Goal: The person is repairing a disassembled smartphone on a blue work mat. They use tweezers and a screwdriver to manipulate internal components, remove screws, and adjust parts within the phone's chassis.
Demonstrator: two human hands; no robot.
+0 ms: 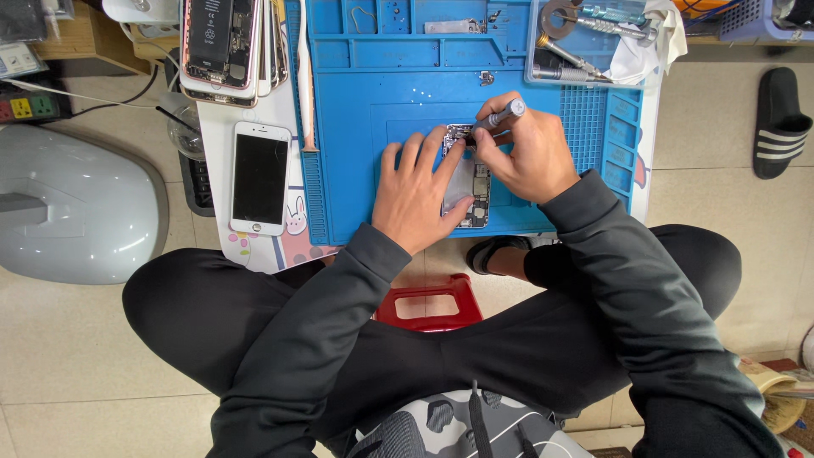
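Observation:
An opened phone body (471,188) with its insides showing lies on the blue repair mat (365,119). My left hand (417,192) rests flat on it, fingers spread, pressing it to the mat. My right hand (526,154) grips a small grey screwdriver (502,114), its tip down at the top end of the phone body. Much of the phone is hidden under both hands.
A white phone (260,177) lies face up left of the mat. Above it is a stack of opened phones (222,44). A clear tray of tools and a cloth (593,42) sits at the top right. A black sandal (780,120) lies on the floor; a red stool (431,303) is under me.

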